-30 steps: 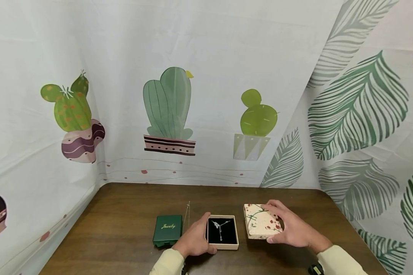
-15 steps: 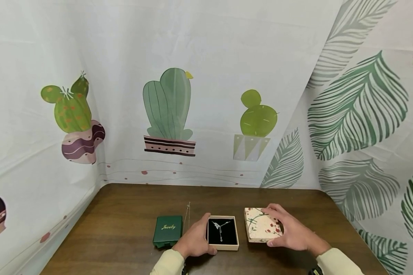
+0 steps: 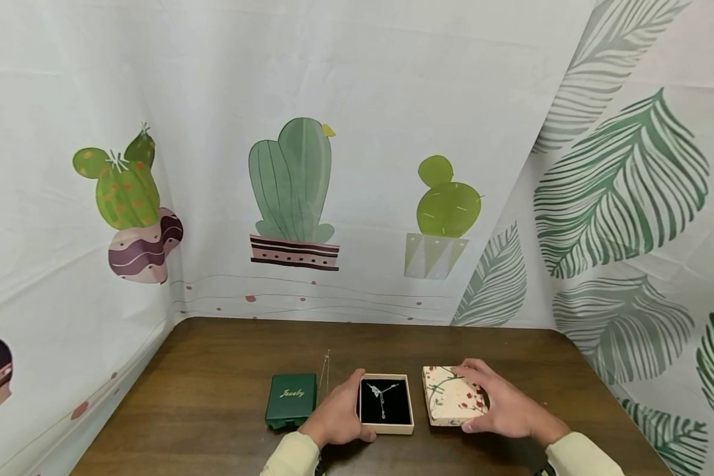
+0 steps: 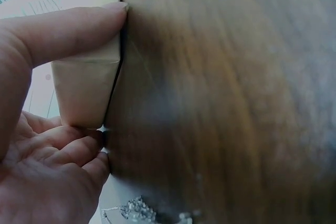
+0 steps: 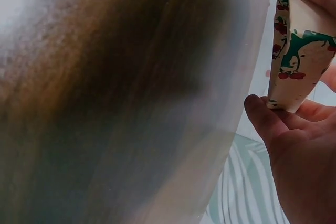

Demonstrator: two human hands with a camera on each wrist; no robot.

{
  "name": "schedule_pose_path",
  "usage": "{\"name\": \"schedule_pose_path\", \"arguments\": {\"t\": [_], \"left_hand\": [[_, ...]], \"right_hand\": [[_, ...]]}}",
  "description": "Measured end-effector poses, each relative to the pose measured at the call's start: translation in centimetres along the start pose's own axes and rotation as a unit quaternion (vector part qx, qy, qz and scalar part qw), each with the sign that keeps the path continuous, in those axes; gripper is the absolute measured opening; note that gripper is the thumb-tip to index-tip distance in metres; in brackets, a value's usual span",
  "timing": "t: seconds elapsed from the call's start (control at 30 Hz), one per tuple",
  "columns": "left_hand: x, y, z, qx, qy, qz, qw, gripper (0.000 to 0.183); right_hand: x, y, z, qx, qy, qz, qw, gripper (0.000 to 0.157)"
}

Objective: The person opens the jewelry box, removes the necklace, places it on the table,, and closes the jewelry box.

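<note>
My left hand (image 3: 339, 413) grips the left side of a small cream gift box base (image 3: 393, 428). Its thumb lies along the near wall and its fingers reach the far left corner. On the black lining inside rests a silver necklace (image 3: 376, 391) with a hanging drop. To the right, my right hand (image 3: 502, 403) holds the box's flowered lid (image 3: 449, 393) by its far and near edges, top face up. The right wrist view shows thumb and fingers around the lid's printed side (image 5: 299, 72). A gap separates lid and base.
A green jewelry box (image 3: 291, 398) with gold lettering stands left of my left hand. Behind that hand a thin chain (image 3: 326, 370) lies on the brown wooden table (image 3: 226, 360), partly hidden. Printed cactus fabric (image 3: 214, 198) hangs behind the table.
My right hand has brought the lid a little toward me and down, level with the base. The left hand and the box base have stayed in place.
</note>
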State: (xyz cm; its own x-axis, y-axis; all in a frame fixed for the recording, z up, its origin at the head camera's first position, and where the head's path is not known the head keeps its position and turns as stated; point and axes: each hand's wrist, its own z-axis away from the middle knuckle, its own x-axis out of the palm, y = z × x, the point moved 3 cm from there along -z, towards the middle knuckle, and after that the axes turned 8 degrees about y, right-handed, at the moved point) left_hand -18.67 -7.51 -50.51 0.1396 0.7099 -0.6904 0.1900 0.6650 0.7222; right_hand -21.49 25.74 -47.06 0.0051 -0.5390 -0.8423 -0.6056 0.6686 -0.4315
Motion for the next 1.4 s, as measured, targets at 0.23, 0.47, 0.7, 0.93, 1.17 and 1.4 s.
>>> {"name": "schedule_pose_path", "arguments": {"t": [0.23,0.47,0.7,0.93,1.17,1.4], "left_hand": [[0.0,0.0,0.1,0.003,-0.001,0.0,1.0,0.118],[-0.1,0.1,0.2,-0.005,-0.011,0.002,0.9999,0.118],[-0.1,0.1,0.2,-0.008,-0.014,0.002,0.9999,0.118],[-0.2,0.3,0.2,-0.006,-0.013,0.007,0.9999,0.118],[-0.1,0.2,0.2,-0.013,-0.016,0.012,0.9997,0.117],[-0.3,0.3,0.2,-0.009,-0.01,0.003,0.9999,0.118]], "right_hand": [[0.6,0.5,0.1,0.008,-0.011,0.001,1.0,0.094],[0.9,0.5,0.1,0.001,-0.017,-0.006,1.0,0.093],[1.2,0.7,0.2,0.022,-0.043,-0.007,0.999,0.093],[1.6,0.7,0.2,0.018,-0.047,0.006,0.999,0.096],[1.9,1.1,-0.1,0.045,-0.077,0.016,0.996,0.103],[2.0,1.3,-0.3,0.054,-0.085,0.003,0.995,0.11]]}}
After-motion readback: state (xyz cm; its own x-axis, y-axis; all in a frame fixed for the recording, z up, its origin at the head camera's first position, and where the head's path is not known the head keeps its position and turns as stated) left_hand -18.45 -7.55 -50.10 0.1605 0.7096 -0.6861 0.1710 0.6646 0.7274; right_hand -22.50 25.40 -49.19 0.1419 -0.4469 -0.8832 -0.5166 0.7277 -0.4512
